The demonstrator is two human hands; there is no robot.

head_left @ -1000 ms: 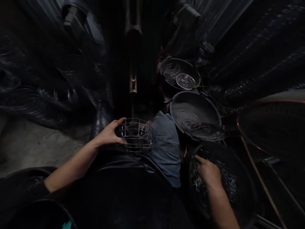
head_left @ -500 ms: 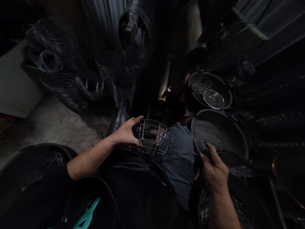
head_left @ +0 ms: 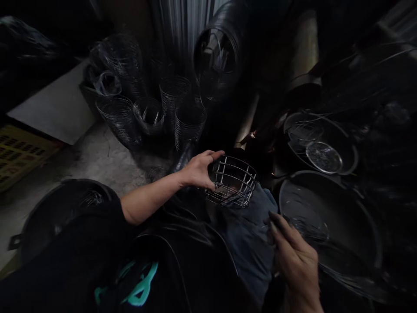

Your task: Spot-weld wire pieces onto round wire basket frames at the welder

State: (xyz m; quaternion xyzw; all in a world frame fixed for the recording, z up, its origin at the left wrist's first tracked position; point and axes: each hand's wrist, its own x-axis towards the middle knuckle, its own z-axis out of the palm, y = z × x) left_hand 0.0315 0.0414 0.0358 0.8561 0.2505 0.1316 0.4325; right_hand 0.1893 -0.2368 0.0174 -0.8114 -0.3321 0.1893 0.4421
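My left hand grips the near rim of a small round wire basket that rests on blue cloth over my knee. My right hand hovers at the lower right beside a large dark pan, its fingers drawn together around something thin that I cannot make out in the dim light.
Stacks of dark wire coils stand on the concrete floor at the back left. A second pan holds a small shiny dish. A black tub sits at my lower left, and a yellow crate lies at the far left.
The view has swung left. My right hand rose out of the tub of small metal pieces and came up beside the large pan. My left hand kept its hold on the basket.
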